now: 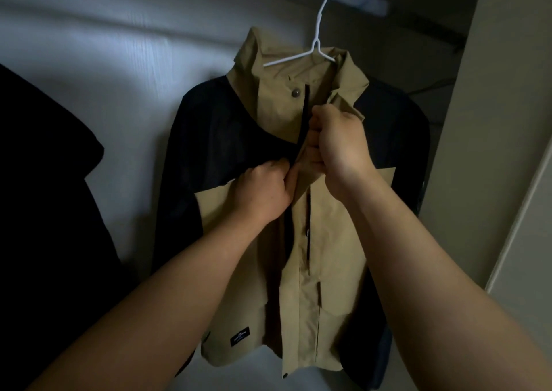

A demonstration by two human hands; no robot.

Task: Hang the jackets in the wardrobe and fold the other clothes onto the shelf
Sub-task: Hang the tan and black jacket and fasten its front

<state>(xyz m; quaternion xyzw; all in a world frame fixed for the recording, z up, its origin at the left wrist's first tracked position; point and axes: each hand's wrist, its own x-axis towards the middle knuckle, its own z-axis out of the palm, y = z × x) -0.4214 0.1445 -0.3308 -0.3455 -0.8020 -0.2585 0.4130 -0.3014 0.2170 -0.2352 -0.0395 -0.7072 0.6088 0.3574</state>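
Note:
A tan and black jacket [328, 256] hangs on a white hanger [316, 44] from the wardrobe rail [355, 0]. My left hand [263, 190] pinches the left front edge of the jacket at chest height. Just above it, my right hand [337, 139] grips the right front flap, fingers curled round the fabric. The two hands meet at the jacket's front opening. The upper part of the opening is parted, showing a dark zip line and a snap button near the collar.
A dark garment [44, 196] hangs at the left edge of the wardrobe. The pale back wall [119, 61] is behind the jacket. A light side panel or door frame [507, 121] stands at the right.

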